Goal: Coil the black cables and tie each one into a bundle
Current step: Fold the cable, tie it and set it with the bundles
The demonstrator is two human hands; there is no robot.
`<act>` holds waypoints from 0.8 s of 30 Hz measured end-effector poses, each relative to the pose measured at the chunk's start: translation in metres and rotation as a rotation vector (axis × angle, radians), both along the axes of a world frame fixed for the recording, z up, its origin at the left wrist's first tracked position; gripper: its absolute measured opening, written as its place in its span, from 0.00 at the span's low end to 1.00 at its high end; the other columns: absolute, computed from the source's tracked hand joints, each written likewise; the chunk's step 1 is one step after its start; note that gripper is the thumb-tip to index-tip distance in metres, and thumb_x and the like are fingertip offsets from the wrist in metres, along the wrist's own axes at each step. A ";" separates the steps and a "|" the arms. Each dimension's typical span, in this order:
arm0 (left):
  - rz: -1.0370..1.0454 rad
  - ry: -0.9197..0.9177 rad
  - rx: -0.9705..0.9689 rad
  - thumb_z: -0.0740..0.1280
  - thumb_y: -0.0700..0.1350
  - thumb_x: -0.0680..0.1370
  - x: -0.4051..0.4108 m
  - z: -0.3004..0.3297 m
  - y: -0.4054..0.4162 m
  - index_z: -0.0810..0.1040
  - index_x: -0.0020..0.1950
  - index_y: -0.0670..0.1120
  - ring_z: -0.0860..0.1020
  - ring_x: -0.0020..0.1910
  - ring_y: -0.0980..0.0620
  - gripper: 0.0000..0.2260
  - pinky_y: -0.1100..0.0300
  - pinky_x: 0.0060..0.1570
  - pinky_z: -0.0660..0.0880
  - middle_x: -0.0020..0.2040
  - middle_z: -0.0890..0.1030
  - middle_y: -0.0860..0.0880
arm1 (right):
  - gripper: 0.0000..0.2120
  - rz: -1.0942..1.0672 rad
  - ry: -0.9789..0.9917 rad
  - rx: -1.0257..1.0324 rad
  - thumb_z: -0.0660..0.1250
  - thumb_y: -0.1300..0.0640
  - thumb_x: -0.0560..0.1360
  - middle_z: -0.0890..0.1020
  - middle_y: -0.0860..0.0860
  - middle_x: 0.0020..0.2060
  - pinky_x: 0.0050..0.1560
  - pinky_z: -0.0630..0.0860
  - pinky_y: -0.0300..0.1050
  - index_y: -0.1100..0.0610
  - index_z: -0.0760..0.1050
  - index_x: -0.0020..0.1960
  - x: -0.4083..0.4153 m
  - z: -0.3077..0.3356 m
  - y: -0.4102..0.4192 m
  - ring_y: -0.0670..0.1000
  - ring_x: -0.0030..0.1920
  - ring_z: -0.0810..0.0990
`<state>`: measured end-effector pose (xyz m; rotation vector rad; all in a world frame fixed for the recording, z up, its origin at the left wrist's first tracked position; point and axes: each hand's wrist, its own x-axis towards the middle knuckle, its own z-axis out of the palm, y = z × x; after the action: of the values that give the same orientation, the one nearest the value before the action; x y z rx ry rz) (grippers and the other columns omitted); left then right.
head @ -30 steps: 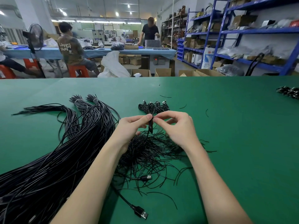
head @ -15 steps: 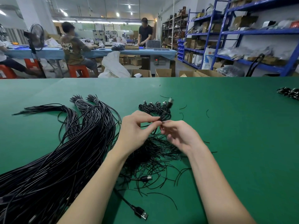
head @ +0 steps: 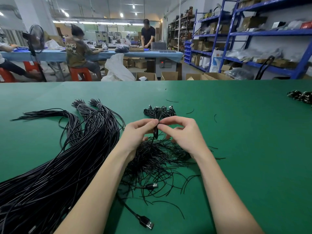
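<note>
My left hand (head: 137, 132) and my right hand (head: 183, 134) meet at the fingertips above the green table (head: 244, 149). Between them they pinch a small coiled black cable (head: 155, 131), which hangs down from the fingertips. Under my hands lies a loose heap of short black tie wires (head: 157, 159). Just beyond the fingers sits a small pile of tied cable bundles (head: 159, 110). A thick sheaf of long black cables (head: 55, 166) spreads across the left of the table. One loose cable with a USB plug (head: 146, 222) lies near the front.
More tied bundles (head: 300, 97) lie at the table's far right edge. Stray tie wires (head: 215, 118) dot the cloth. Beyond the table are cardboard boxes (head: 169, 76), blue shelving (head: 270, 36) and people working at a blue bench (head: 108, 54).
The coil, tipped up and away half a second ago, now hangs down between my fingertips. My right hand has risen and its fingertips have closed on the coil beside the left thumb.
</note>
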<state>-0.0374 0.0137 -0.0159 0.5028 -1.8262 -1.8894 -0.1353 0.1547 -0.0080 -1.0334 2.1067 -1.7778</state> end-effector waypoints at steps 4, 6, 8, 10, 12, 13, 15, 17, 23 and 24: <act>-0.028 0.018 0.017 0.75 0.59 0.66 0.000 0.000 0.003 0.85 0.55 0.48 0.79 0.40 0.66 0.22 0.57 0.47 0.70 0.49 0.85 0.55 | 0.05 -0.081 -0.040 -0.060 0.78 0.47 0.73 0.87 0.42 0.40 0.31 0.73 0.38 0.47 0.86 0.43 -0.001 -0.002 -0.003 0.44 0.30 0.79; -0.007 0.026 -0.002 0.75 0.57 0.68 -0.002 0.000 0.007 0.85 0.56 0.48 0.79 0.42 0.66 0.20 0.59 0.47 0.70 0.49 0.86 0.56 | 0.05 -0.064 -0.197 -0.060 0.77 0.50 0.74 0.87 0.45 0.38 0.30 0.72 0.37 0.51 0.87 0.43 -0.002 -0.004 -0.004 0.43 0.30 0.77; 0.036 0.062 -0.053 0.76 0.55 0.69 -0.003 -0.002 0.010 0.86 0.53 0.50 0.80 0.41 0.66 0.16 0.65 0.43 0.72 0.47 0.87 0.57 | 0.05 0.003 -0.488 -0.074 0.77 0.54 0.74 0.84 0.47 0.35 0.27 0.71 0.33 0.55 0.86 0.42 -0.003 -0.003 -0.003 0.42 0.29 0.74; 0.069 0.108 -0.170 0.77 0.54 0.70 -0.003 -0.006 0.010 0.87 0.49 0.54 0.77 0.31 0.62 0.10 0.71 0.35 0.69 0.39 0.85 0.59 | 0.06 0.128 -0.850 -0.122 0.76 0.57 0.72 0.80 0.49 0.32 0.23 0.69 0.30 0.57 0.86 0.37 -0.005 -0.004 -0.001 0.41 0.26 0.72; 0.059 0.129 -0.272 0.78 0.52 0.72 -0.003 -0.007 0.008 0.87 0.47 0.57 0.66 0.24 0.58 0.05 0.69 0.28 0.63 0.30 0.79 0.58 | 0.05 0.270 -1.140 -0.207 0.75 0.59 0.70 0.78 0.50 0.32 0.22 0.68 0.28 0.59 0.85 0.36 -0.004 -0.007 0.000 0.41 0.26 0.71; 0.051 0.136 -0.271 0.78 0.53 0.72 -0.003 -0.006 0.007 0.88 0.46 0.57 0.67 0.25 0.57 0.05 0.67 0.30 0.65 0.30 0.80 0.57 | 0.05 0.316 -1.204 -0.236 0.75 0.58 0.69 0.78 0.50 0.32 0.22 0.69 0.28 0.59 0.84 0.37 -0.002 -0.008 0.000 0.41 0.26 0.72; 0.049 0.157 -0.170 0.78 0.55 0.68 -0.003 -0.002 0.007 0.88 0.46 0.55 0.79 0.36 0.58 0.09 0.66 0.42 0.71 0.41 0.86 0.54 | 0.06 0.322 -1.113 -0.192 0.75 0.56 0.71 0.81 0.49 0.34 0.24 0.71 0.29 0.58 0.83 0.41 -0.001 -0.007 0.001 0.42 0.27 0.74; 0.066 0.127 -0.053 0.76 0.58 0.65 -0.002 -0.001 0.007 0.88 0.45 0.53 0.80 0.45 0.61 0.13 0.62 0.45 0.71 0.47 0.87 0.53 | 0.07 0.229 -0.874 -0.074 0.74 0.52 0.76 0.86 0.48 0.39 0.28 0.75 0.32 0.57 0.85 0.47 -0.004 -0.002 0.001 0.43 0.29 0.78; -0.006 0.028 0.084 0.74 0.60 0.66 -0.002 0.000 0.004 0.88 0.45 0.53 0.79 0.50 0.57 0.14 0.54 0.49 0.68 0.48 0.87 0.53 | 0.09 0.009 0.063 -0.023 0.76 0.59 0.76 0.87 0.42 0.48 0.39 0.80 0.39 0.45 0.85 0.51 -0.006 0.005 0.009 0.46 0.35 0.81; -0.026 0.021 0.102 0.74 0.60 0.66 -0.001 0.000 0.003 0.88 0.46 0.53 0.79 0.51 0.58 0.15 0.54 0.50 0.67 0.49 0.87 0.52 | 0.08 0.001 0.171 -0.003 0.77 0.55 0.74 0.87 0.38 0.46 0.40 0.79 0.37 0.42 0.85 0.49 -0.004 0.006 0.009 0.46 0.35 0.80</act>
<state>-0.0385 0.0170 -0.0154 0.4939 -1.7376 -2.0054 -0.1397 0.1633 -0.0019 -1.2269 2.2004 -1.7492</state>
